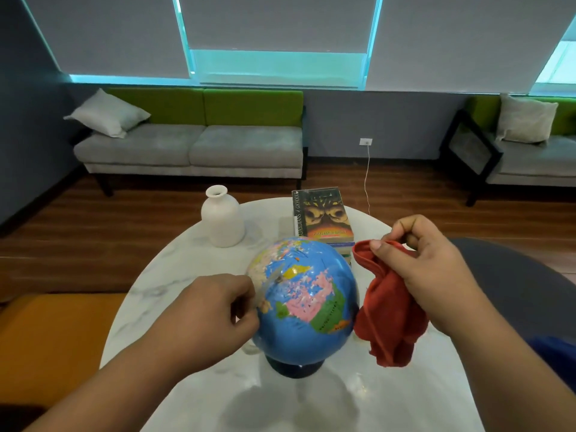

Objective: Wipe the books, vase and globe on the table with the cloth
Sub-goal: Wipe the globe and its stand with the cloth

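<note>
Both hands are busy at the globe [307, 302]: the left hand [215, 316] has its fingers curled against the globe's left side, seemingly pinching the clear arc that frames it, while the right hand [427, 269] pinches the red cloth [388, 310] by its upper edge, the rest hanging bunched just right of the globe. The globe stands upright on its dark base near the middle of the round marble tabletop [405, 394], closer to the person than the other things. Just beyond it to the right lies the stack of books [324, 218], and to the far left, apart from both, stands the white vase [222, 218].

By the look of it, the globe is the step in hand, the left hand steadying it and the cloth held off its surface. The next move would call for bringing the cloth onto the sphere and rubbing across it while the left hand keeps it from spinning or tipping. A grey and green sofa [193, 145] sits across the wooden floor.
</note>
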The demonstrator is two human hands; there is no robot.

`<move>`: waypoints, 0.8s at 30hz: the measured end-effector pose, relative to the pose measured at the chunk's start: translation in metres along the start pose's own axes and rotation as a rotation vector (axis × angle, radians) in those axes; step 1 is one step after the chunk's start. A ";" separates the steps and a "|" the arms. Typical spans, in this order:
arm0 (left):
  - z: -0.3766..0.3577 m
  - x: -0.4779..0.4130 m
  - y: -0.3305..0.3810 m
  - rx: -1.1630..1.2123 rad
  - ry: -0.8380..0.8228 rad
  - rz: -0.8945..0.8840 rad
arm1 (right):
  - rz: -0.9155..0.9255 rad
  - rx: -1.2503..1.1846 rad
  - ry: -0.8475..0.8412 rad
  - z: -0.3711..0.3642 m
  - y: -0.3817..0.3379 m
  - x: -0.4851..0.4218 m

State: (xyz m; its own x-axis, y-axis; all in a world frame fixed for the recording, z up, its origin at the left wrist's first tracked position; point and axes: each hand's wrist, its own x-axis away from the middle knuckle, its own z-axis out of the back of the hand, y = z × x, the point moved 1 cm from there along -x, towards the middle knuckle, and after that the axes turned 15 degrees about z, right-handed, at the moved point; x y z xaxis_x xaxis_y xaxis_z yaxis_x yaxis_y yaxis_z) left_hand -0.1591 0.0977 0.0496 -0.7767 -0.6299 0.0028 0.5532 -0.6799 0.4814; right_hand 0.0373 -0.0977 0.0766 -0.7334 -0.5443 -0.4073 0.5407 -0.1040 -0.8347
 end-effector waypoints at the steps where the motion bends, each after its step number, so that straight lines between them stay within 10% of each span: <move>1: 0.000 0.000 0.001 0.019 0.012 0.003 | -0.007 -0.005 -0.002 -0.002 0.001 0.001; 24: -0.012 -0.004 0.031 0.307 0.197 0.029 | 0.326 0.149 -0.052 -0.050 0.004 0.031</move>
State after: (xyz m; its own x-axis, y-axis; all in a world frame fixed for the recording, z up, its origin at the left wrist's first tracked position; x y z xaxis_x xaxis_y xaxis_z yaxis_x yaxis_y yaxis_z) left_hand -0.1355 0.0752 0.0541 -0.6724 -0.7279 -0.1343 0.4344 -0.5350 0.7246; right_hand -0.0037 -0.0728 0.0420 -0.4923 -0.6103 -0.6206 0.7998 -0.0360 -0.5991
